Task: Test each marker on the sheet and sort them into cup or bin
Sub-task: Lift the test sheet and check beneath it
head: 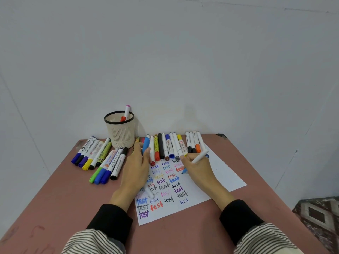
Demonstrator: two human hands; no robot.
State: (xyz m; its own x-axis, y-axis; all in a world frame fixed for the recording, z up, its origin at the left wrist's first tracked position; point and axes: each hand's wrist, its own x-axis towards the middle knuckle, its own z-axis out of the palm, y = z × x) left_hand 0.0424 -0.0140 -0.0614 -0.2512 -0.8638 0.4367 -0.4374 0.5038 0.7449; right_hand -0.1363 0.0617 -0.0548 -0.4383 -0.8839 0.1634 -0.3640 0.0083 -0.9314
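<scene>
A white sheet [222, 174] covered with several coloured "test" words lies on the brown table. My right hand [199, 168] grips a white marker [199, 156], its light blue tip [184, 171] touching the paper. My left hand [136, 165] rests on the sheet's left part and holds a light blue cap [146, 144] between thumb and fingers. A row of several markers [170, 145] lies along the sheet's far edge. The beige mesh cup [120, 132] stands at the back left with two markers in it. No bin is in view.
Two groups of thicker markers [95, 153] lie to the left of the cup and sheet. The table [64, 198] stands against a white wall. A patterned surface [319, 215] shows beyond the table's right edge.
</scene>
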